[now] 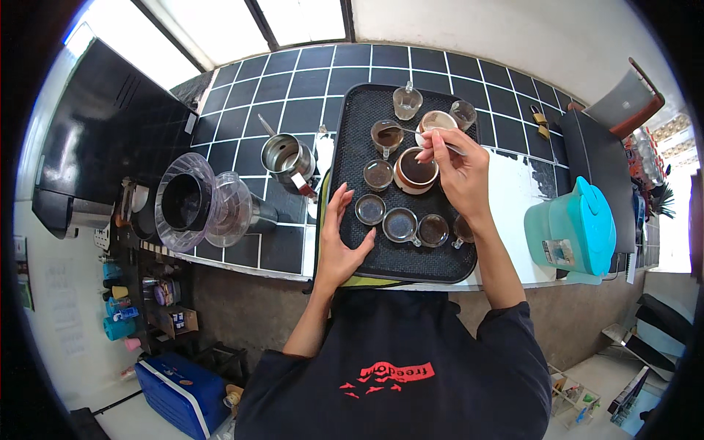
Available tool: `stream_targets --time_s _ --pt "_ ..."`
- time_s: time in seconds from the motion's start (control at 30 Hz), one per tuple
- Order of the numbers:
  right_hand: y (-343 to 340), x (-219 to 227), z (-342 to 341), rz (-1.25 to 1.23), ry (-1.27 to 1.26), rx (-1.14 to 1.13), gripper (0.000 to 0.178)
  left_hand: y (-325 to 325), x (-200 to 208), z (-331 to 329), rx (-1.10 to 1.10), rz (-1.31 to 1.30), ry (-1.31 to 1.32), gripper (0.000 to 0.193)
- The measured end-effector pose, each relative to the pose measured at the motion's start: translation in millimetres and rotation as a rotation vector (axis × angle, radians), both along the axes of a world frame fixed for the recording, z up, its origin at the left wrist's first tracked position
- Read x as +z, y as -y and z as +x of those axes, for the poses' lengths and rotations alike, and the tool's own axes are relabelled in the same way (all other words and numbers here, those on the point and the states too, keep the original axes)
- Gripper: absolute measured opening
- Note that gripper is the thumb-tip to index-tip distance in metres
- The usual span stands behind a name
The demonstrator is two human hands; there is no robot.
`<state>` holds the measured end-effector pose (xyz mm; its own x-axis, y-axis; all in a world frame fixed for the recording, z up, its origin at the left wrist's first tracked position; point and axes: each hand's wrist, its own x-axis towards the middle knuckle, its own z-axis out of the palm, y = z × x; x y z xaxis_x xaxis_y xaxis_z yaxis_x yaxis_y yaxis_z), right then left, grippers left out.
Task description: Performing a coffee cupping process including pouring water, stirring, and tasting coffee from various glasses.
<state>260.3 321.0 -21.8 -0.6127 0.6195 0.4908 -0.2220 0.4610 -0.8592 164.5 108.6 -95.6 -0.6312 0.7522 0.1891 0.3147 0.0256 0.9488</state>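
Note:
A thin metal spoon [411, 131] is pinched in my right hand [458, 165], its tip over a small glass cup of dark liquid [386, 139]. Beneath that hand stands a brown-and-white cup with dark contents [416, 170]; a similar cup with a pale inside [438, 119] is just beyond, partly covered by my fingers. My left hand [343, 246] rests open at the left edge of the black tray [440, 270], thumb and fingers apart beside a small round glass [370, 210]. Several other small glass cups [400, 224] sit on the near part of the tray.
Left of the tray are a metal pitcher [282, 155] and clear plastic containers [227, 227] by a large black machine [110, 125]. A turquoise pitcher [579, 227] stands at the right. Clear glasses [407, 103] occupy the tray's far end; a padlock [540, 121] lies on the black tiles.

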Motion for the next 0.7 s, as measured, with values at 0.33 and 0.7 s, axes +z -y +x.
stream_targets --time_s 0.33,0.7 --pt "-9.0 1.2 -1.9 0.048 0.085 0.040 0.016 -3.2 3.7 1.4 -0.018 -0.076 -0.031 0.094" --pt "-19.1 2.5 -12.3 0.117 0.182 0.129 0.019 -7.1 4.4 -4.0 -0.029 -0.116 -0.174 0.097"
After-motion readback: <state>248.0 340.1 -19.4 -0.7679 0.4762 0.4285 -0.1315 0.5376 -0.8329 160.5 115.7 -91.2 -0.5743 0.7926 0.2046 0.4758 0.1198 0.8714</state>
